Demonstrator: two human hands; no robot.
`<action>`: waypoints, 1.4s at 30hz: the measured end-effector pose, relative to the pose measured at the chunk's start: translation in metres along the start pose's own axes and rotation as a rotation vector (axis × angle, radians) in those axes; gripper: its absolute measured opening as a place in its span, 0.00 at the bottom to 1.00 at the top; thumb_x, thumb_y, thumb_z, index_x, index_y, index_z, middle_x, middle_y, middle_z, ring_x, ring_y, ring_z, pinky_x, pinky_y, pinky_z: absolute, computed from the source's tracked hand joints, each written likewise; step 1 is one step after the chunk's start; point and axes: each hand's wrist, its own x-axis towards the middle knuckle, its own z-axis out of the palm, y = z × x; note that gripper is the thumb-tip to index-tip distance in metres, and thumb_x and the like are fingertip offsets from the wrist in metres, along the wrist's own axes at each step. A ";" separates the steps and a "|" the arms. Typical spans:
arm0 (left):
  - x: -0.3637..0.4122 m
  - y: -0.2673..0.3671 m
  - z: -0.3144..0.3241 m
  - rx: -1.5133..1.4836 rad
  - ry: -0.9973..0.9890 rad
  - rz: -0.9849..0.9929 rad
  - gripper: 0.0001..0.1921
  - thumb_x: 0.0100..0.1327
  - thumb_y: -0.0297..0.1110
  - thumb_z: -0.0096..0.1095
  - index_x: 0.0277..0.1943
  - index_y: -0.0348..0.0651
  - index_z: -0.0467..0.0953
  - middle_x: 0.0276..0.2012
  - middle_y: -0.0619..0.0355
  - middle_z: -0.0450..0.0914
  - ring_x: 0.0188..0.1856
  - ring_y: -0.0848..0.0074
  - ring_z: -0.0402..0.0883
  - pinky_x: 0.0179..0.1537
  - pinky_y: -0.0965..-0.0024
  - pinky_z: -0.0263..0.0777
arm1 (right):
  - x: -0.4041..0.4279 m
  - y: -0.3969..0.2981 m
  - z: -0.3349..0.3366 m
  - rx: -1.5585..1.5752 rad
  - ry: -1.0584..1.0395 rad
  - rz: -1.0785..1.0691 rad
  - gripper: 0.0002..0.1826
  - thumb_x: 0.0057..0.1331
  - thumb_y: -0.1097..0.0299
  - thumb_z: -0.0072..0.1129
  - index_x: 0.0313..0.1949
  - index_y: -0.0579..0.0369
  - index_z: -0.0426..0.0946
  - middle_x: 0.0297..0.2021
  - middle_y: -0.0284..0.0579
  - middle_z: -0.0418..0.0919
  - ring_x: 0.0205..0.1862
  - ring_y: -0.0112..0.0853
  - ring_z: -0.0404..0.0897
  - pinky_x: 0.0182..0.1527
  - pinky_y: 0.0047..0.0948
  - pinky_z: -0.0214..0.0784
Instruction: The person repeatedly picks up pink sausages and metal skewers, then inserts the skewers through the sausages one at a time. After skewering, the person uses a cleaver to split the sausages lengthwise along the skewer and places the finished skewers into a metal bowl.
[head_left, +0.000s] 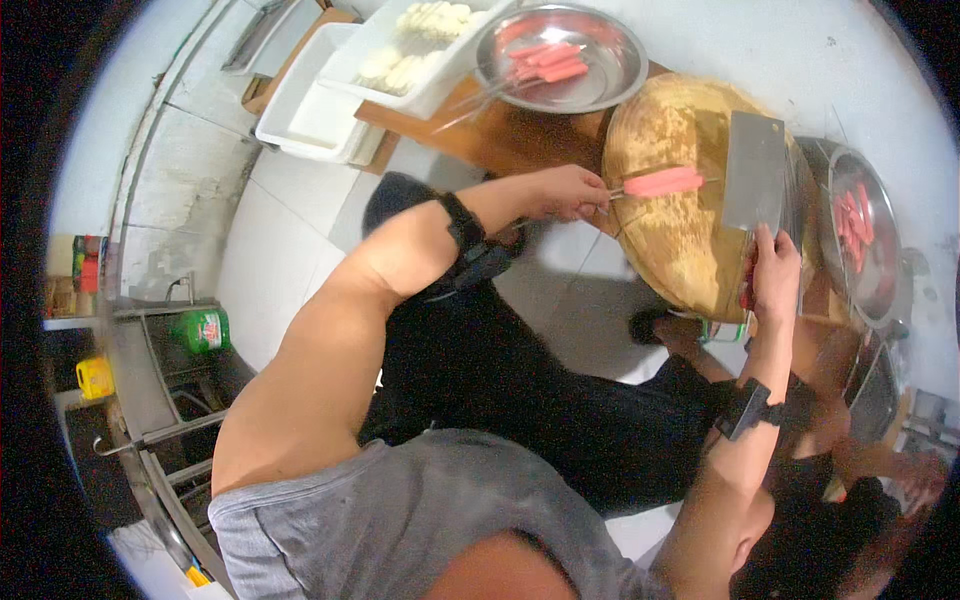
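In the head view a round wooden chopping block lies before me. At its left edge my left hand grips the thin ends of skewers, whose pink sausages rest on the block. My right hand is closed round the handle of a cleaver over the block's right part; its broad metal blade points away from me. Behind the block a steel bowl holds more pink skewered sausages. To the right, a second steel bowl contains more pink pieces.
White plastic bins stand at the back left, one with pale pieces in it. A brown wooden board lies near them. Metal racks with a green container are at left. Another person is at lower right.
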 end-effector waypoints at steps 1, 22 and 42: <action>0.000 -0.007 0.009 0.032 -0.004 -0.044 0.10 0.68 0.39 0.59 0.38 0.41 0.79 0.23 0.66 0.71 0.21 0.84 0.66 0.21 0.78 0.61 | -0.001 0.006 0.002 -0.006 0.009 -0.053 0.18 0.73 0.56 0.51 0.31 0.57 0.70 0.18 0.33 0.66 0.16 0.22 0.63 0.14 0.26 0.53; 0.006 -0.002 0.021 0.200 0.071 0.068 0.17 0.69 0.43 0.55 0.32 0.36 0.77 0.18 0.59 0.73 0.16 0.77 0.67 0.17 0.71 0.59 | -0.031 0.013 0.014 -0.011 -0.038 0.158 0.17 0.71 0.58 0.55 0.30 0.58 0.70 0.17 0.35 0.69 0.16 0.24 0.67 0.18 0.28 0.58; 0.013 -0.005 0.017 0.209 0.086 0.137 0.14 0.66 0.37 0.51 0.32 0.36 0.79 0.24 0.57 0.81 0.21 0.76 0.77 0.21 0.71 0.70 | -0.030 0.005 -0.002 -0.017 -0.039 0.133 0.18 0.73 0.57 0.53 0.29 0.58 0.72 0.20 0.36 0.72 0.19 0.23 0.69 0.22 0.28 0.61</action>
